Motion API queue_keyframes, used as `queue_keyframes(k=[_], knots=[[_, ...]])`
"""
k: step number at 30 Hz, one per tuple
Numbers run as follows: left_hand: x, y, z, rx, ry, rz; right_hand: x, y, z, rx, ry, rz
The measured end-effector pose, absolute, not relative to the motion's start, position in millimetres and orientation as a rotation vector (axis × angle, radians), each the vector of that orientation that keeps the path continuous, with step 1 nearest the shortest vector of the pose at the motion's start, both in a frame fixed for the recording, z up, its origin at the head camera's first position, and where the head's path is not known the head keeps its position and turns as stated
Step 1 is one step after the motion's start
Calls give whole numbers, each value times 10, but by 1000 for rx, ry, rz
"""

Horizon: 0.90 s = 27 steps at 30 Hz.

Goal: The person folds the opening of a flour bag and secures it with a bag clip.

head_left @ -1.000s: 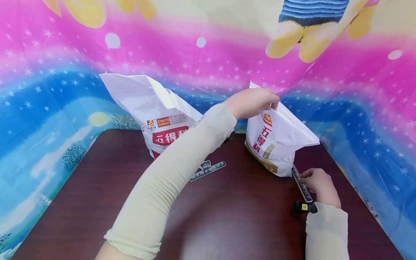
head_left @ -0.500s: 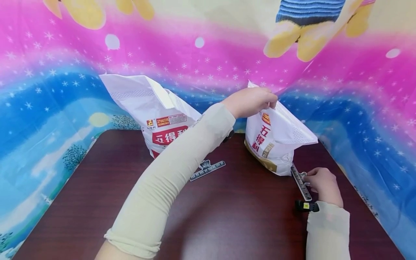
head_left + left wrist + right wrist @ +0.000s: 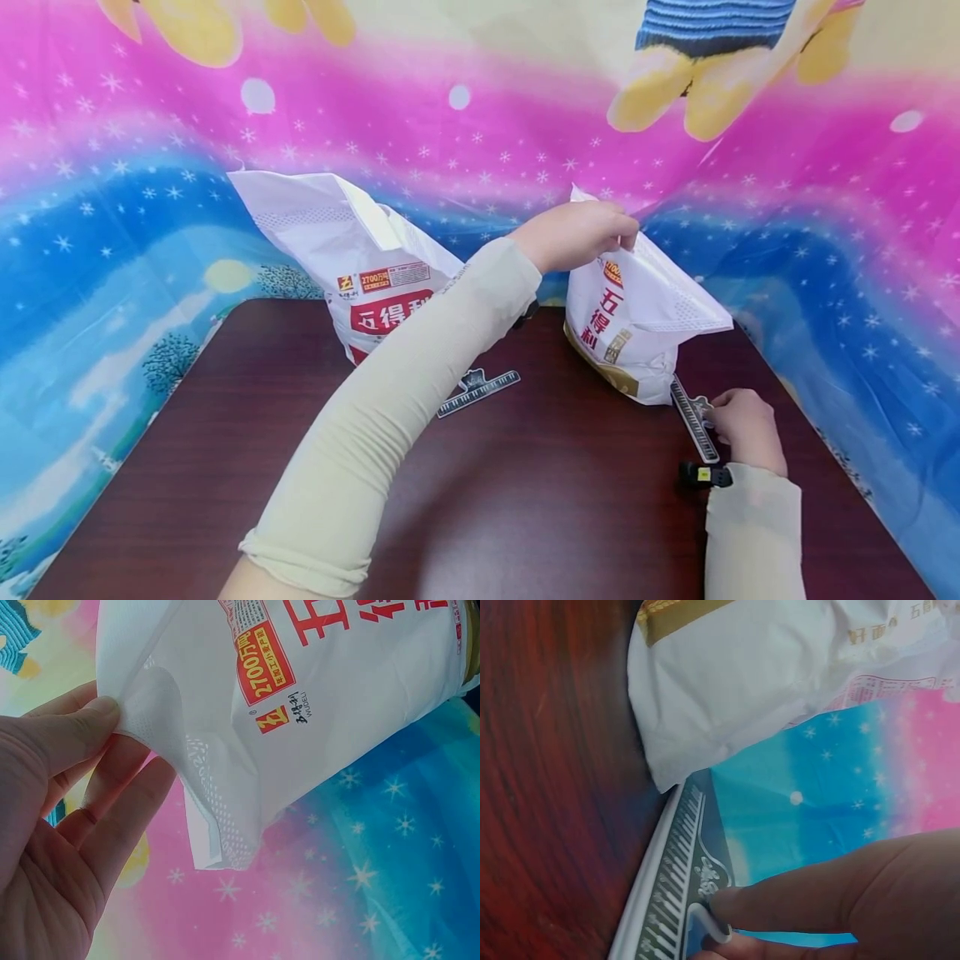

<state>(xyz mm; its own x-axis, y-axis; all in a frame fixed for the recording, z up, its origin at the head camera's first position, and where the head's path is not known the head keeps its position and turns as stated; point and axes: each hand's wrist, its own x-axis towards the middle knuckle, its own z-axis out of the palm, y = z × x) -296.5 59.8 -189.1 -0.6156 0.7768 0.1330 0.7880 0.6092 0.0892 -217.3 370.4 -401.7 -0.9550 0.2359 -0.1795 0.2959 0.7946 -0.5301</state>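
Observation:
A white printed flour bag [image 3: 637, 333] stands on the right side of the table. My left hand [image 3: 577, 235] pinches its top edge; in the left wrist view the thumb of that hand [image 3: 67, 787] lies on the near side of the bag's rim [image 3: 142, 712], with fingers behind. Beside the bag's base is a long clip [image 3: 693, 421] with a piano-key pattern. My right hand [image 3: 748, 427] pinches the clip's raised handle, thumb on top, as the right wrist view shows at the clip [image 3: 676, 877]. The clip's far end touches or lies close to the bag; I cannot tell which.
A second white flour bag [image 3: 300, 225] with red print stands at the back left, partly behind my left sleeve [image 3: 397, 417]. Another piano-key clip [image 3: 483, 392] lies on the dark wooden table [image 3: 540, 500]. A colourful cloth backdrop [image 3: 420, 142] hangs behind.
My right fingers have shifted slightly right, off the clip's face and onto its handle, which now shows. My left hand stays on the bag's top edge.

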Motion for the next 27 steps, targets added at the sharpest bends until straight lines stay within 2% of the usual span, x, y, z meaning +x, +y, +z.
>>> queue_keyframes(k=[27], knots=[[-2975,588,-1900,-1342,-2760,-230,-2193,3701,-4013,467,2861,-832]])
